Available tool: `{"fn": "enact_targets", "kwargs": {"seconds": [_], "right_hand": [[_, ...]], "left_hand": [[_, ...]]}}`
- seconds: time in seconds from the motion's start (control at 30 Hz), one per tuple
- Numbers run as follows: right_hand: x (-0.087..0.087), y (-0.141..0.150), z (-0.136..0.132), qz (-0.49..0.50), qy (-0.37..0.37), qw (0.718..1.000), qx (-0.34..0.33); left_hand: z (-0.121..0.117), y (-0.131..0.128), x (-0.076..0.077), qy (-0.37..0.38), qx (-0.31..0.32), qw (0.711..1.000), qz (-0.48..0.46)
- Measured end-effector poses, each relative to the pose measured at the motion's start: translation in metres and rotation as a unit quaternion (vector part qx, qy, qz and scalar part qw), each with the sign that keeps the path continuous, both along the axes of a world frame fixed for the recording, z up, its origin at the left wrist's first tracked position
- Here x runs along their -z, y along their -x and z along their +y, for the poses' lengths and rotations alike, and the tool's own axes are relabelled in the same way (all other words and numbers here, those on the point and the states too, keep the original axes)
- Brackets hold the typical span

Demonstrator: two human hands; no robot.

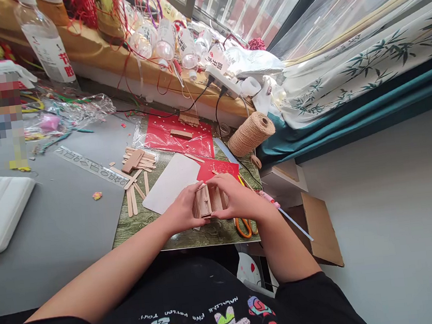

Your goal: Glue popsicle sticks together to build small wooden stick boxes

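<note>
A small box built of wooden craft sticks (205, 201) sits between my hands near the table's front edge. My left hand (184, 208) grips its left side, thumb at the near edge and fingers at the far edge. Around its right side, my right hand (235, 197) is curled in the same way. The palms hide both ends of the box. Beyond it lie a white sheet (175, 179) and a piece of red paper (222, 168). Orange-handled scissors (243, 227) rest beside my right wrist.
Loose craft sticks (131, 200) and a clear stencil ruler (91, 165) lie to the left. A twine spool (251, 133) stands at the back right, near a power strip (223, 80). Plastic bottles (44, 46) line the ledge. An open cardboard box (321, 228) is at the right.
</note>
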State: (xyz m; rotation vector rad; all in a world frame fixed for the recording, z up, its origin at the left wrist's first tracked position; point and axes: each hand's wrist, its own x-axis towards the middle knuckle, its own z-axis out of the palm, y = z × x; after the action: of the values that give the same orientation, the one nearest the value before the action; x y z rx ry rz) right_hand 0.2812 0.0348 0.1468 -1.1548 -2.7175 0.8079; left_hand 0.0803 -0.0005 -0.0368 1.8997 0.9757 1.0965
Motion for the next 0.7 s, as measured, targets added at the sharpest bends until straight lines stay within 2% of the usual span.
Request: {"fn": "enact_targets", "kwargs": {"seconds": [0.27,0.5,0.7], "right_hand": [[-0.0022,0.0045,-0.0029,-0.026,-0.009,0.999,-0.018],[0.0063,0.0045,-0.0065,-0.015,0.002,1.000,-0.002],[-0.0024,0.0013,-0.0071,-0.007,-0.009,1.000,-0.011]], "left_hand": [[-0.0002,-0.0001,-0.0005,-0.011,0.003,1.000,0.002],[-0.0012,0.0010,-0.0069,-0.004,0.002,1.000,0.008],[-0.0012,-0.0001,-0.0077,-0.010,-0.001,1.000,0.011]]}}
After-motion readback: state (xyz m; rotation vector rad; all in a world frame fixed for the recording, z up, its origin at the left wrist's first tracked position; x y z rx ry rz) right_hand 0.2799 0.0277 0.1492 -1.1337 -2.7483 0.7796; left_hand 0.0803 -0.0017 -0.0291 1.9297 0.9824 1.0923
